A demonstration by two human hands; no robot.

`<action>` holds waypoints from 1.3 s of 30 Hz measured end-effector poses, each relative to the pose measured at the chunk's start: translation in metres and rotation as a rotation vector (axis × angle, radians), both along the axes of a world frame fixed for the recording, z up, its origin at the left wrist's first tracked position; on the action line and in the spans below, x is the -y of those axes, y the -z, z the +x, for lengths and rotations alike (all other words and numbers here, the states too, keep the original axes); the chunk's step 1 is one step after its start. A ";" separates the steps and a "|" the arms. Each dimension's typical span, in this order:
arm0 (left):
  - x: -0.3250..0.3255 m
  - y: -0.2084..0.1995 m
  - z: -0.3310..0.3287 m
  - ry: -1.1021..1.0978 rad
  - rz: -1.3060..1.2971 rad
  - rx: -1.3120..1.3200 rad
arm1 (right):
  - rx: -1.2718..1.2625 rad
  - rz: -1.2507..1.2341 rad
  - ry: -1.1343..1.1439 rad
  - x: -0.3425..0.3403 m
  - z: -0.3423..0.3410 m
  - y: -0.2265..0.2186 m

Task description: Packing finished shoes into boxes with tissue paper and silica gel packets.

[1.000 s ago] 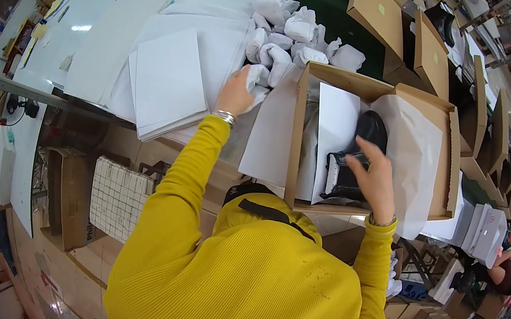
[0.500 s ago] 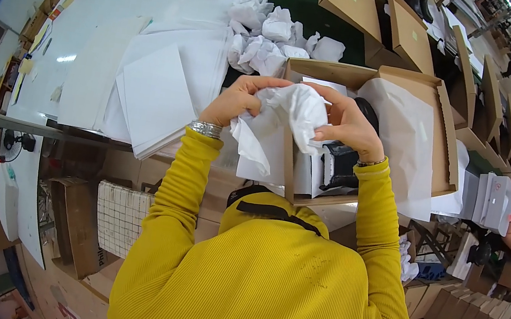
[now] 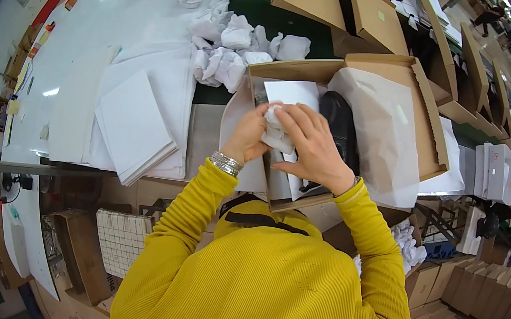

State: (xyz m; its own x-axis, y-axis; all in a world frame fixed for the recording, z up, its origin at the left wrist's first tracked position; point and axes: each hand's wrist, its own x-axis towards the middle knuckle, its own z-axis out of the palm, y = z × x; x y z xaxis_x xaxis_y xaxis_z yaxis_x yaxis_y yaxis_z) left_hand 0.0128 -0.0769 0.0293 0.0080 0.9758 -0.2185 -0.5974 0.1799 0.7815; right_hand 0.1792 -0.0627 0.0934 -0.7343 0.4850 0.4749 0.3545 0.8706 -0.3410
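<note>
Stack of white paper sheets (image 3: 136, 126) on the table far left, pile of crumpled paper balls (image 3: 231, 52) behind. Left hand (image 3: 247, 137) curled tight around a wad of white tissue paper (image 3: 275, 133), over the open cardboard shoebox (image 3: 430, 125). Right hand (image 3: 316, 148) closed over the same wad, fingers pressing it. Black shoe (image 3: 341, 129) in the box just right of the hands, tissue lining (image 3: 382, 138) beyond.

Bright, even light comes from overhead. 2 strips of glare lie on the white table (image 3: 85, 24) at upper left. Shadows are soft and short. The centre is sharp; toward the black round rim straight edges bend, and the boxes (image 3: 492, 290) at lower right look squeezed and soft.
</note>
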 end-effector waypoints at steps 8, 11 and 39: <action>0.012 -0.003 0.026 0.225 -0.180 -0.147 | 0.082 0.024 0.044 -0.080 0.040 0.009; 0.031 0.017 0.050 0.303 0.480 -1.520 | 0.318 0.213 0.114 -0.149 0.035 0.040; -0.059 0.013 -0.130 -0.310 0.253 -0.998 | -0.307 -0.343 0.351 -0.075 0.005 -0.003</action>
State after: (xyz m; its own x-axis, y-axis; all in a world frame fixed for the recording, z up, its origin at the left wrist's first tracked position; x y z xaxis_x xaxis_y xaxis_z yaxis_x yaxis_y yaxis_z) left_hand -0.1175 -0.0175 0.0162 -0.3182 0.9223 0.2193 0.3391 -0.1053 0.9349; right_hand 0.1845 0.0120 0.0962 -0.3551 0.8384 0.4135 0.4424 0.5404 -0.7157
